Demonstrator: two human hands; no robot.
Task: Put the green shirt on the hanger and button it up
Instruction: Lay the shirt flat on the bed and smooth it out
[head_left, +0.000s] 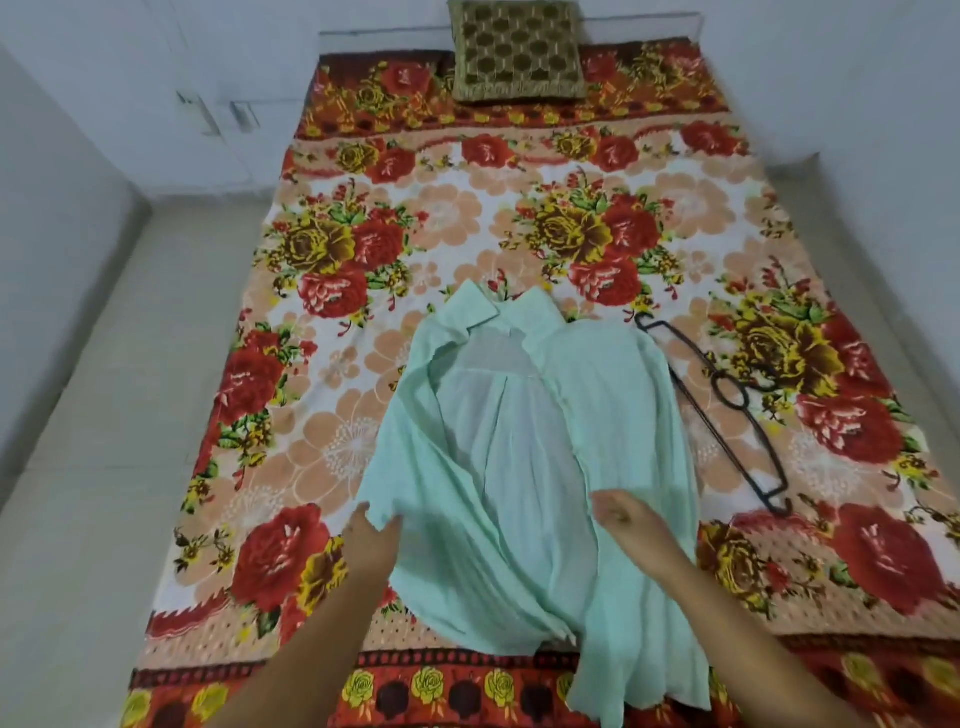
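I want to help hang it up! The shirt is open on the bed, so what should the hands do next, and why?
Probably the right hand should reach for the black hanger lying right of the green shirt. The shirt lies unbuttoned and spread open, the left hand holds one flap, and the hanger is not inside yet.

We see only the person's two arms. The left hand (371, 538) and right hand (626, 517) are bare, the left forearm (322, 639) and right forearm (727, 613) sleeveless; the right fingers (605, 506) look blurred.
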